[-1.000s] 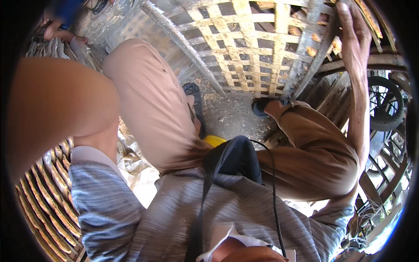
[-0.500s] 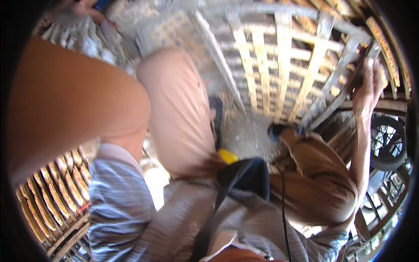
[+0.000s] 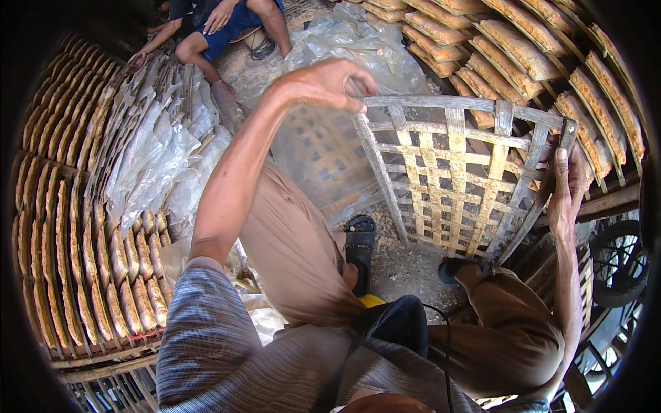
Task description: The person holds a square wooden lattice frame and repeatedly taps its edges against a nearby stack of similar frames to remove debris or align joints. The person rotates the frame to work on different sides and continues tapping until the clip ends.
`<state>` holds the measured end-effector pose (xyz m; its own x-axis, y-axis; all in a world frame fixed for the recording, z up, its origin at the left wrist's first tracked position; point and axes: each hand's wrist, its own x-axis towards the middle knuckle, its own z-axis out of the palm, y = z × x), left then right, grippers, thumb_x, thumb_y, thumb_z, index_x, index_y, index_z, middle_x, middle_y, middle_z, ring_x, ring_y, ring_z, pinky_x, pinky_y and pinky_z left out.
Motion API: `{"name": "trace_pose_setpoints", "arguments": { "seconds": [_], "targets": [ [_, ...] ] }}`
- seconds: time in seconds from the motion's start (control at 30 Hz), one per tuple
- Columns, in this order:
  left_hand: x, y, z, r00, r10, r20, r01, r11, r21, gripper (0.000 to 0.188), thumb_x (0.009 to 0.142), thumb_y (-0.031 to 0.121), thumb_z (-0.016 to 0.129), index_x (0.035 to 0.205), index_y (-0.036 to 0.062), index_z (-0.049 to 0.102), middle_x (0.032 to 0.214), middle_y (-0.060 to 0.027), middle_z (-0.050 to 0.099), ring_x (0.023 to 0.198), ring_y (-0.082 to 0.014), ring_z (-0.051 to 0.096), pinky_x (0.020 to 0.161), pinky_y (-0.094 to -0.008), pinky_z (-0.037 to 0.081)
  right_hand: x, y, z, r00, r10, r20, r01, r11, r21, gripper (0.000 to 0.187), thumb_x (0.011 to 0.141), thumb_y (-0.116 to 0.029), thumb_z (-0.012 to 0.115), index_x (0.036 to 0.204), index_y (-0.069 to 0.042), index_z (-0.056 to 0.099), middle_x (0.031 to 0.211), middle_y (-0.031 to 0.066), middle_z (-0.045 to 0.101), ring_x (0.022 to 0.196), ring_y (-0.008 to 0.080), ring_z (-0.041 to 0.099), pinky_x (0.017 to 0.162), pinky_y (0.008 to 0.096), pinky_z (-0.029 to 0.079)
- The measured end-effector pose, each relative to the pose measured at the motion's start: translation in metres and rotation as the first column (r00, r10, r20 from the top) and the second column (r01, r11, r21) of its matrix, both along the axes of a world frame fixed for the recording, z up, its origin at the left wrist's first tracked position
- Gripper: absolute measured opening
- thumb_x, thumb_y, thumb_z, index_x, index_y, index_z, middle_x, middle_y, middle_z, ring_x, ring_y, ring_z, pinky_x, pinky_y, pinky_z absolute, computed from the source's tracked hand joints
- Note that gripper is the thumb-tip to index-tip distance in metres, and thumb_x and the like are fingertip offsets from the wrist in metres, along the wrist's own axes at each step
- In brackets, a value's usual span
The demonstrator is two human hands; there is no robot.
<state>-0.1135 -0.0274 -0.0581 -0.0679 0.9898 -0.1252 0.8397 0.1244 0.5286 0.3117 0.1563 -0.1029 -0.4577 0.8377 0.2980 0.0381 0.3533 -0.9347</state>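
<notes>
A woven bamboo lattice tray (image 3: 454, 162) stands tilted in front of me, its lower end near my feet. My right hand (image 3: 566, 172) grips its right edge, thumb on the near side and fingers partly hidden behind the frame. At the tray's upper left corner is my left hand (image 3: 337, 84), fingers curved and apart from the thumb, with nothing visible between them. The thumb tip lies at or very near the corner; whether it touches I cannot tell.
Stacked racks of golden-brown slabs (image 3: 513, 48) rise at the far right, and more slabs (image 3: 76, 275) line the left. Clear plastic sheets (image 3: 162, 155) lie at centre left and on the far floor. Another person (image 3: 231, 31) sits far left. A black wheel (image 3: 620, 261) stands right.
My left arm, earlier raised close on the left, has swung forward to the tray's upper left corner. My right hand keeps its grip. The view has shifted, showing more of the racks and the seated person.
</notes>
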Motion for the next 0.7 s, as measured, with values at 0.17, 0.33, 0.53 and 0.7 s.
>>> {"name": "trace_pose_setpoints", "arguments": {
  "seconds": [0.17, 0.33, 0.53, 0.7],
  "targets": [
    [0.015, -0.005, -0.005, 0.998, 0.004, -0.057, -0.008, 0.998, -0.062, 0.048, 0.091, 0.037, 0.084, 0.116, -0.0033, 0.077, 0.106, -0.0209, 0.078, 0.099, -0.0264, 0.072, 0.089, -0.0436, 0.057, -0.002, -0.014, 0.015, 0.997, -0.052, 0.053, 0.05, 0.998, 0.033, 0.034, 0.111, -0.039, 0.06, 0.125, -0.008, 0.066, 0.097, -0.002, 0.065, 0.084, 0.0068, 0.056, 0.069, 0.0244, 0.042],
    [0.018, -0.008, 0.003, 0.992, 0.014, -0.122, -0.022, 0.998, -0.067, 0.042, 0.095, 0.035, 0.082, 0.112, -0.0031, 0.078, 0.099, -0.0203, 0.077, 0.098, -0.0249, 0.073, 0.085, -0.0428, 0.056, -0.012, -0.009, 0.012, 0.999, 0.031, 0.022, -0.033, 0.997, 0.076, 0.03, 0.112, -0.031, 0.06, 0.127, -0.006, 0.066, 0.095, -0.0008, 0.066, 0.086, 0.0094, 0.058, 0.072, 0.0272, 0.046],
    [0.079, 0.012, 0.005, 0.981, 0.008, 0.192, -0.066, 0.952, 0.298, 0.044, 0.106, 0.038, 0.068, 0.118, -0.0027, 0.075, 0.112, -0.0141, 0.076, 0.106, -0.0187, 0.067, 0.094, -0.0382, 0.052, -0.017, -0.014, 0.029, 0.985, 0.167, 0.051, -0.17, 0.983, 0.061, 0.036, 0.111, -0.022, 0.061, 0.141, -0.002, 0.064, 0.095, 0.0038, 0.072, 0.092, 0.013, 0.066, 0.084, 0.0331, 0.053],
    [0.093, 0.037, -0.006, 0.989, 0.056, 0.138, -0.086, 0.97, 0.228, 0.059, 0.109, 0.051, 0.059, 0.119, -0.0058, 0.071, 0.095, -0.0106, 0.071, 0.088, -0.0186, 0.068, 0.083, -0.0379, 0.054, -0.016, -0.018, 0.046, 0.949, 0.279, 0.143, -0.282, 0.96, -0.003, 0.051, 0.11, -0.016, 0.059, 0.158, -0.003, 0.048, 0.12, 0.0133, 0.076, 0.115, 0.022, 0.071, 0.101, 0.0408, 0.057]
  ]
}}
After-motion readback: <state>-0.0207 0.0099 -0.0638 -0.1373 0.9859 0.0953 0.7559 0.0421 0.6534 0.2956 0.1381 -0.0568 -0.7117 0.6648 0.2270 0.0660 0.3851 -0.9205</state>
